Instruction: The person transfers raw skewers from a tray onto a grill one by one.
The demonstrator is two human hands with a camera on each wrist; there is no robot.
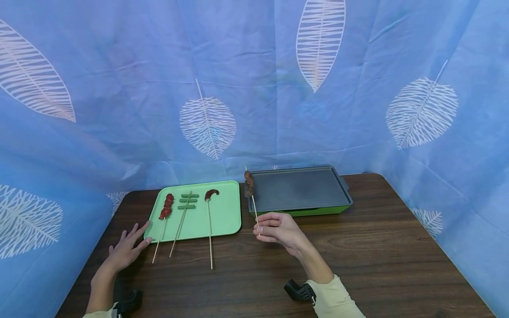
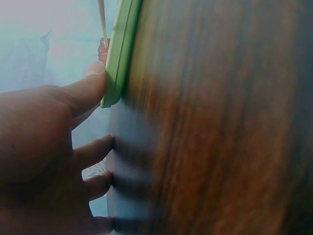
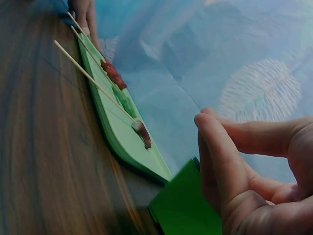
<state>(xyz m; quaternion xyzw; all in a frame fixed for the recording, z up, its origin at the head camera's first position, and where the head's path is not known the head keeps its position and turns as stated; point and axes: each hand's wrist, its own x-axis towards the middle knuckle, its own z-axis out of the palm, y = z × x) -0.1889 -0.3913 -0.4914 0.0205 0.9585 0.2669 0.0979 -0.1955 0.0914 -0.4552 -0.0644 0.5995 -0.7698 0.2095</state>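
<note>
Between thumb and fingers my right hand [image 1: 280, 229] pinches the stick of a skewer with brown chunks [image 1: 249, 183]. Its top end is over the left edge of a dark grill pan [image 1: 298, 187]. In the right wrist view the same hand [image 3: 244, 171] shows pinched fingertips, but the skewer cannot be made out. My left hand [image 1: 125, 249] is spread at the near left corner of a light green tray [image 1: 224, 216], its thumb touching the rim. On the tray lie a red-chunk skewer [image 1: 167, 206], a green-stick skewer [image 1: 188, 200] and a curled dark red tentacle skewer [image 1: 211, 193].
The pan sits on a green base [image 1: 318, 211] at the back of the brown wooden table [image 1: 377, 243]. Sticks of the tray's skewers jut over its near edge. A blue leaf-print cloth [image 1: 254, 88] hangs behind and at the sides.
</note>
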